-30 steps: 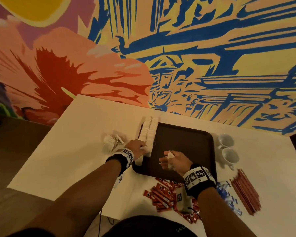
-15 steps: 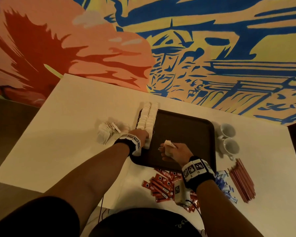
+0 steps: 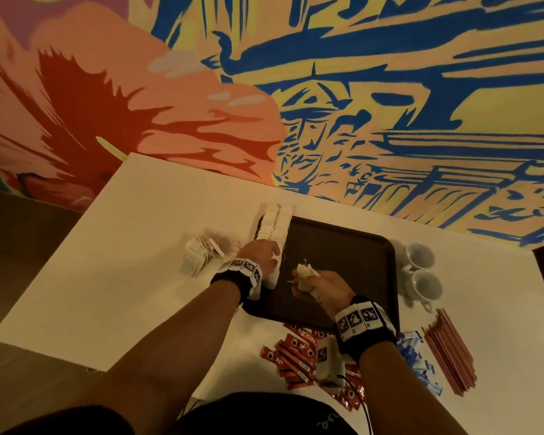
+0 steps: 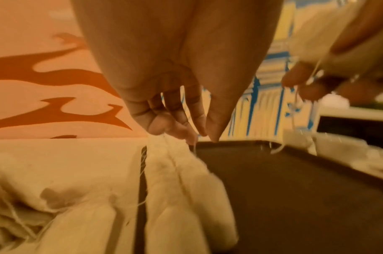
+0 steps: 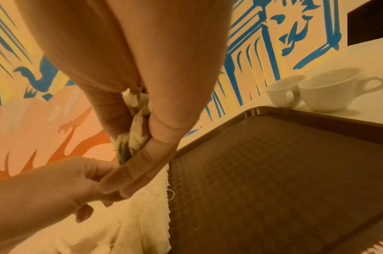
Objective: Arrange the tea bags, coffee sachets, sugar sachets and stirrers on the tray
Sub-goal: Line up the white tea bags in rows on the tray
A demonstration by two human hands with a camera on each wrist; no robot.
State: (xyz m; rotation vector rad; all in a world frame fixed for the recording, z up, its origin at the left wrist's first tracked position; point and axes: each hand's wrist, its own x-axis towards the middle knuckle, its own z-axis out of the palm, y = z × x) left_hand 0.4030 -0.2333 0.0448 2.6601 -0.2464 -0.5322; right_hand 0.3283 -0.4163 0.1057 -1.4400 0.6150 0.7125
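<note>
The left hand (image 4: pixel 175 68) points down, and its fingertips and thumb pinch the far end of a row of tea bags (image 4: pixel 186 197) along the left edge of the brown tray (image 4: pixel 294 197). At upper right the blurred right hand (image 4: pixel 360 34) grips a pale bundle (image 4: pixel 305 39) with strings hanging. A loose heap (image 4: pixel 23 206) lies on the bench (image 4: pixel 66 154).

Black wristbands (image 3: pixel 230 280) — white coded tags (image 3: pixel 357 318), bare forearms (image 3: pixel 170 350)

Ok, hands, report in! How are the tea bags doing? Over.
Left hand pinching the tea bag row on the tray's left edge. Right hand gripping more tea bags. Nothing in the way.
</note>
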